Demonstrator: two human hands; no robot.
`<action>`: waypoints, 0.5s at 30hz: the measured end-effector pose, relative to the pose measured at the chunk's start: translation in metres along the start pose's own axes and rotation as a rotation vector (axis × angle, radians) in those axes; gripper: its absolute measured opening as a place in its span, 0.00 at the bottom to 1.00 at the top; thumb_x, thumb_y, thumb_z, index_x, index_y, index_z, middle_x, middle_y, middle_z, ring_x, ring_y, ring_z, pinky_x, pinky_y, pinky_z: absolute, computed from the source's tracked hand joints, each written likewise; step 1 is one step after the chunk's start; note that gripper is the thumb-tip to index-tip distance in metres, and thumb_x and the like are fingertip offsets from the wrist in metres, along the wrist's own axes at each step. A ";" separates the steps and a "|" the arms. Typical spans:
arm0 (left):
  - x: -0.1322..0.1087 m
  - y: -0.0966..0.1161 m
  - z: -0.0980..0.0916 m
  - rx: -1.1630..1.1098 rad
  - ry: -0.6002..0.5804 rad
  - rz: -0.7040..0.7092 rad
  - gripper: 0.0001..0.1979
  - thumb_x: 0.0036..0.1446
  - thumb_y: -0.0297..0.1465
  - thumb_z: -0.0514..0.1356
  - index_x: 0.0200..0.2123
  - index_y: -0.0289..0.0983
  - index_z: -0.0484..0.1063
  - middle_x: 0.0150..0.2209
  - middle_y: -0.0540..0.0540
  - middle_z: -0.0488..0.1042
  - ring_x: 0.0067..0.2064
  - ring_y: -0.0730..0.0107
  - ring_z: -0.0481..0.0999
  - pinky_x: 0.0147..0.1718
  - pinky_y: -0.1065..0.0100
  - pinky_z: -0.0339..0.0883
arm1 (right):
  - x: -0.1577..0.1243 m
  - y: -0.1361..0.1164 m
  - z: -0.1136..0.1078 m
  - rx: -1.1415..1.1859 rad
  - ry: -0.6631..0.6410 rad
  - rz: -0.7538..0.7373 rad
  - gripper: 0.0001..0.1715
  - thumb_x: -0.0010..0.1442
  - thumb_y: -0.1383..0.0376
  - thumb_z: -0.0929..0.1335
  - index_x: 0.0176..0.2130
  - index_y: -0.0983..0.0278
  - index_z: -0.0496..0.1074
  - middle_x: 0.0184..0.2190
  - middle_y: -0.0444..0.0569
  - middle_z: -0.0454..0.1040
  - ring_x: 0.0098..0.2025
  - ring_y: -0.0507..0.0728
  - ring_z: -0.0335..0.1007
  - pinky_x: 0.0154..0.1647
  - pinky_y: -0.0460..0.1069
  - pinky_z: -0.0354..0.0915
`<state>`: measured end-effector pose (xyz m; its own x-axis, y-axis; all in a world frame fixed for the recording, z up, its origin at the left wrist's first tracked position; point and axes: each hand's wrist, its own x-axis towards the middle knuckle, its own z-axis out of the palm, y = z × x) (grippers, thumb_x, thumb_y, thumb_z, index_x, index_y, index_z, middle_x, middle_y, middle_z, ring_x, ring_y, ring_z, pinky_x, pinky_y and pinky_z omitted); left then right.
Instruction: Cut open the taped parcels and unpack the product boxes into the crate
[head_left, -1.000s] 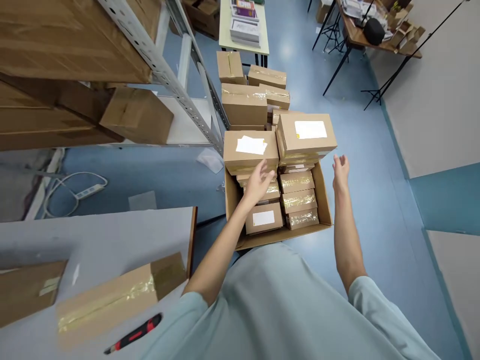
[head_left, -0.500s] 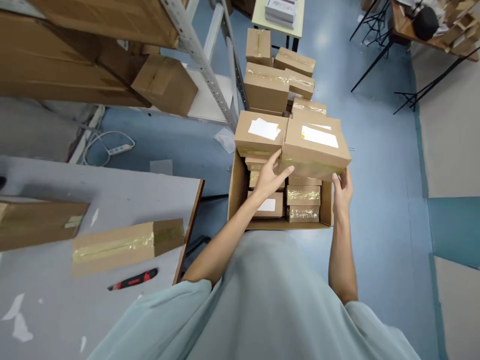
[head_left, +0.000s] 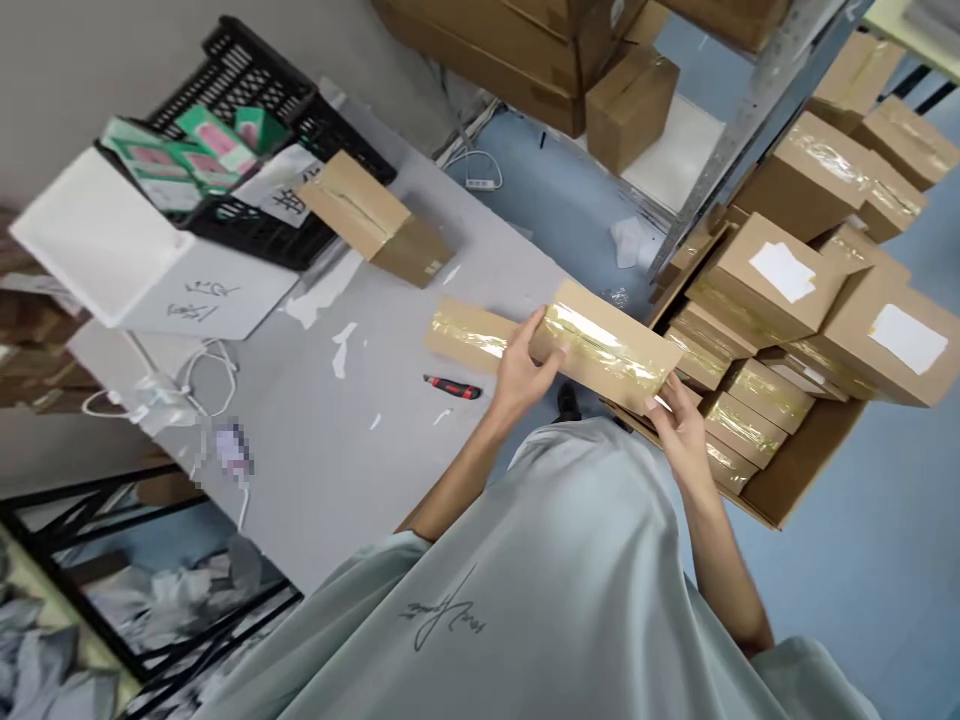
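Between my two hands is a taped cardboard box (head_left: 606, 335), held above the gap between the table and the large carton. My left hand (head_left: 523, 368) grips its left end, and my right hand (head_left: 681, 422) has the right end. Shiny tape runs along the top of this box. Behind my left hand, another taped box (head_left: 466, 328) lies on the grey table (head_left: 397, 460). A red and black utility knife (head_left: 452, 387) lies near it. To the right stands the large open carton (head_left: 814, 470), filled with smaller boxes, two labelled ones lying on top.
A black crate (head_left: 255, 75) with green packets, a white box (head_left: 225, 290) and a brown box (head_left: 375, 215) stand on the table's far side. A metal shelf post (head_left: 750, 125) rises behind the carton. More boxes (head_left: 817, 160) are stacked beyond it.
My view has swung left towards the table. My hands have left the labelled box on top of the carton and now hold a different, long taped box.
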<state>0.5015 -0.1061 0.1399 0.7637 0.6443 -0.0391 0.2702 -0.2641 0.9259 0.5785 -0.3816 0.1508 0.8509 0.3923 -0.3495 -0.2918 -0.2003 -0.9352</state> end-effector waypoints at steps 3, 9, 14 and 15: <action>0.009 -0.013 -0.066 -0.038 0.135 -0.016 0.35 0.64 0.45 0.73 0.71 0.41 0.77 0.72 0.38 0.77 0.76 0.43 0.74 0.79 0.44 0.64 | 0.016 -0.030 0.059 -0.013 -0.129 -0.101 0.53 0.68 0.40 0.77 0.81 0.52 0.66 0.78 0.53 0.71 0.80 0.71 0.68 0.82 0.72 0.64; 0.012 -0.022 -0.178 -0.087 0.421 0.044 0.38 0.62 0.54 0.74 0.68 0.40 0.77 0.69 0.38 0.80 0.72 0.50 0.79 0.76 0.50 0.70 | 0.018 -0.084 0.160 0.012 -0.337 -0.177 0.61 0.66 0.40 0.80 0.84 0.47 0.58 0.83 0.45 0.61 0.86 0.75 0.54 0.85 0.72 0.61; -0.022 -0.024 -0.272 0.231 0.758 0.049 0.31 0.70 0.52 0.66 0.67 0.39 0.78 0.64 0.45 0.82 0.67 0.59 0.81 0.73 0.58 0.72 | -0.006 -0.101 0.236 0.143 -0.744 -0.007 0.76 0.59 0.40 0.85 0.87 0.43 0.47 0.83 0.45 0.62 0.85 0.75 0.55 0.84 0.73 0.62; -0.028 -0.029 -0.289 0.323 0.801 0.024 0.28 0.72 0.49 0.64 0.65 0.38 0.80 0.61 0.46 0.83 0.65 0.60 0.82 0.71 0.59 0.73 | -0.010 -0.097 0.252 0.173 -0.832 0.051 0.77 0.57 0.40 0.85 0.87 0.43 0.46 0.83 0.46 0.62 0.85 0.74 0.56 0.83 0.73 0.62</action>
<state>0.3031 0.0910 0.2230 0.1609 0.9158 0.3679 0.5058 -0.3966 0.7661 0.4880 -0.1403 0.2313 0.2560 0.9323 -0.2553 -0.4409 -0.1224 -0.8892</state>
